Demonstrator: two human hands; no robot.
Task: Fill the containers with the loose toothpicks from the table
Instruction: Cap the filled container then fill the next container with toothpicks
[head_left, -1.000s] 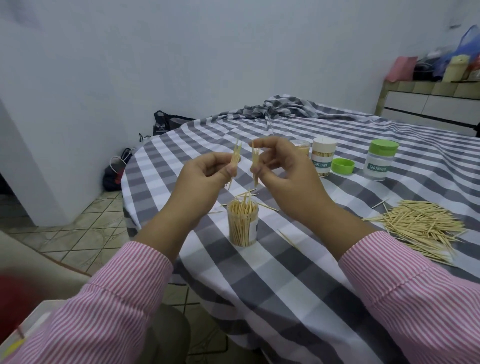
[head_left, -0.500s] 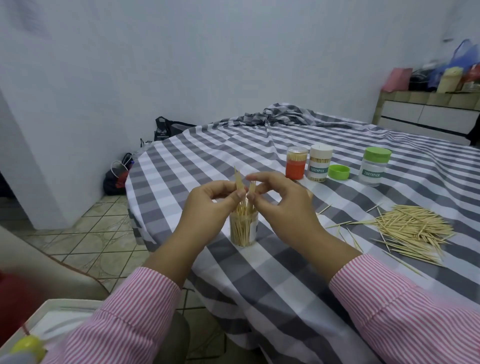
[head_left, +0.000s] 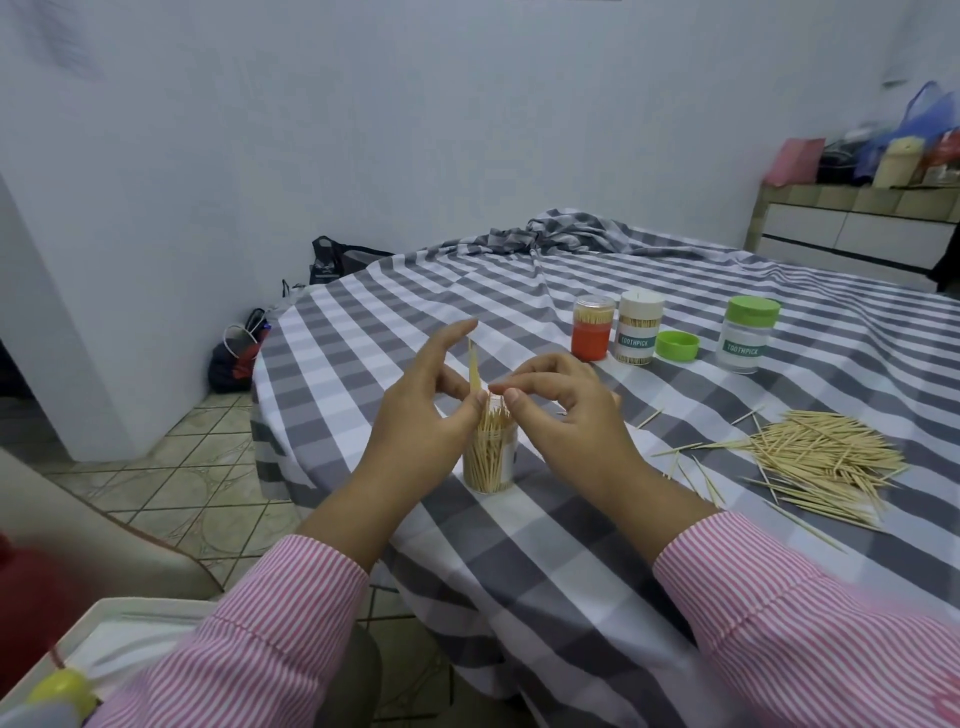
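Observation:
A clear container (head_left: 492, 462), packed with upright toothpicks, stands on the checked tablecloth (head_left: 545, 545) between my hands. My left hand (head_left: 421, 415) pinches a few toothpicks (head_left: 473, 366) that stick up just above the container's mouth, its index finger raised. Over the mouth my right hand (head_left: 566, 415) hovers with its fingers bent; no toothpick shows between its fingertips. A big loose toothpick pile (head_left: 826, 457) lies to the right, with strays scattered around it.
At the back stand a red container (head_left: 590, 332), a white-lidded toothpick container (head_left: 640, 332), a loose green lid (head_left: 677, 346) and a green-lidded container (head_left: 748, 338). The table's edge falls to a tiled floor on the left. Bags lie by the wall.
Both hands came down from in front of me to the container's mouth. The toothpicks that my right hand held are no longer between its fingers. The left bundle remains pinched.

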